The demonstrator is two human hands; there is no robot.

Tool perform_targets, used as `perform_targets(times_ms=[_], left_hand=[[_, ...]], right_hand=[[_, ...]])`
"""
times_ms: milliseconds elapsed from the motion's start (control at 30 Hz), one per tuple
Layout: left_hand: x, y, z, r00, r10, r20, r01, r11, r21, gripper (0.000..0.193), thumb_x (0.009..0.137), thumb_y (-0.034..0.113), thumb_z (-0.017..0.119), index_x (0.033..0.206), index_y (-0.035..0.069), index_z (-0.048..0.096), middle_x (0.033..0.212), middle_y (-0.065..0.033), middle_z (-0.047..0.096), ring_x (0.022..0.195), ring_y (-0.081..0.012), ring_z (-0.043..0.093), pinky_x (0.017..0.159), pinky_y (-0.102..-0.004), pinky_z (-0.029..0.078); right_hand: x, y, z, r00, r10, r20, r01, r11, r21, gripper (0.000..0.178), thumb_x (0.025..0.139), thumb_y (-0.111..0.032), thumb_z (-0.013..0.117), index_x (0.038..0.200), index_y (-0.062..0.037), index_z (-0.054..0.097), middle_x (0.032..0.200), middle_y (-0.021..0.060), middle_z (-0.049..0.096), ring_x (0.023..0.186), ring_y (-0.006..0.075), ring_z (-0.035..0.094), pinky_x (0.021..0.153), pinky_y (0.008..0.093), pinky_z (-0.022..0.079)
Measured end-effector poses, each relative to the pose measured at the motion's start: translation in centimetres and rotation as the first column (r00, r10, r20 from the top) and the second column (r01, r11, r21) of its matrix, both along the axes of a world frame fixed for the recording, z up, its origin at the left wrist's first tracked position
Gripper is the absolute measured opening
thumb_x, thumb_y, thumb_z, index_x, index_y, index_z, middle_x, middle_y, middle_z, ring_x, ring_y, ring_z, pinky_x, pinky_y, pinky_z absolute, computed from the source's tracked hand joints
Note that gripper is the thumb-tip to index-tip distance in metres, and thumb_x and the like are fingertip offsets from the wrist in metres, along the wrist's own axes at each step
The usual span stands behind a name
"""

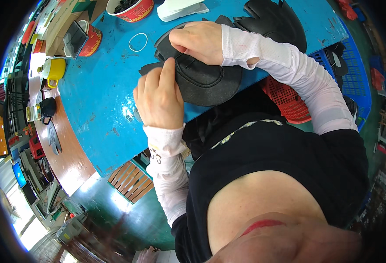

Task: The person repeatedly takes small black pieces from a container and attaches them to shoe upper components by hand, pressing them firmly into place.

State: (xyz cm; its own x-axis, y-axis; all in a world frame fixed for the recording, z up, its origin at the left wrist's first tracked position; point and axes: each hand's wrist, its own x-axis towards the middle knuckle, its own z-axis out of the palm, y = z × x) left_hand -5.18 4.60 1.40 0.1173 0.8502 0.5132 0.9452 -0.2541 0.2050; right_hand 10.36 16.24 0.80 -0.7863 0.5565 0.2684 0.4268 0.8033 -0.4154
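A black curved fabric piece (pixel 204 81) with stitched seams lies on the blue table (pixel 101 96), close to its near edge. My left hand (pixel 159 97) presses and pinches the piece's left edge, fingers pointing up along the seam. My right hand (pixel 199 41) grips the upper part of the same piece, fingers curled over its rim. Both forearms wear pale sleeves. Under the hands the piece's left flap is partly hidden.
A stack of similar black pieces (pixel 272 19) lies behind my right wrist. A white rubber band (pixel 138 42), a red bowl (pixel 134 9), a red cup (pixel 91 39), a white folded item (pixel 180 9) and a yellow mug (pixel 55 70) stand further off. A red basket (pixel 285 98) and a blue crate (pixel 353 76) sit below the table.
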Motion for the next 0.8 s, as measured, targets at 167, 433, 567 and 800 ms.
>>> perform_targets(times_ms=[167, 433, 567, 800], left_hand=[[0.2, 1.5, -0.5, 0.993, -0.038, -0.113, 0.031, 0.998, -0.063, 0.032, 0.073, 0.000, 0.063, 0.102, 0.011, 0.071, 0.088, -0.0039, 0.060, 0.082, -0.0244, 0.057, 0.072, -0.0367, 0.045], [0.2, 1.6, -1.0, 0.995, -0.051, -0.086, 0.052, 0.999, 0.000, 0.028, 0.074, 0.005, 0.061, 0.101, 0.009, 0.070, 0.085, -0.0049, 0.058, 0.082, -0.0241, 0.056, 0.070, -0.0357, 0.045], [0.3, 1.2, -1.4, 0.998, -0.024, -0.050, 0.026, 0.999, 0.046, 0.027, 0.075, 0.002, 0.062, 0.100, 0.008, 0.070, 0.087, -0.0062, 0.061, 0.082, -0.0256, 0.058, 0.070, -0.0366, 0.047], [2.7, -4.0, -1.7, 0.064, -0.100, 0.993, 0.175, 0.981, 0.088, 0.015, 0.084, -0.011, 0.063, 0.097, -0.002, 0.065, 0.099, -0.0119, 0.066, 0.087, -0.0145, 0.062, 0.074, -0.0256, 0.051]], right_hand=[[0.1, 0.3, -0.3, 0.999, 0.017, -0.029, -0.014, 0.995, 0.100, 0.011, 0.078, -0.002, 0.061, 0.084, -0.0071, 0.054, 0.082, 0.0070, 0.058, 0.080, 0.0277, 0.059, 0.070, 0.0371, 0.048], [1.4, -0.9, -1.2, 0.994, 0.026, -0.105, 0.015, 0.926, 0.377, 0.005, 0.075, -0.007, 0.063, 0.079, -0.0068, 0.066, 0.094, 0.0052, 0.059, 0.093, 0.0238, 0.057, 0.081, 0.0358, 0.047], [1.9, -1.1, -0.6, 0.994, 0.028, -0.108, 0.021, 0.904, 0.428, 0.015, 0.073, -0.005, 0.065, 0.087, -0.0077, 0.068, 0.095, 0.0047, 0.060, 0.094, 0.0227, 0.057, 0.080, 0.0348, 0.047], [3.6, -7.7, 1.5, 0.842, -0.116, -0.526, -0.111, 0.918, -0.380, 0.015, 0.083, -0.004, 0.069, 0.096, -0.0046, 0.064, 0.090, 0.0046, 0.066, 0.083, 0.0147, 0.065, 0.073, 0.0258, 0.050]])
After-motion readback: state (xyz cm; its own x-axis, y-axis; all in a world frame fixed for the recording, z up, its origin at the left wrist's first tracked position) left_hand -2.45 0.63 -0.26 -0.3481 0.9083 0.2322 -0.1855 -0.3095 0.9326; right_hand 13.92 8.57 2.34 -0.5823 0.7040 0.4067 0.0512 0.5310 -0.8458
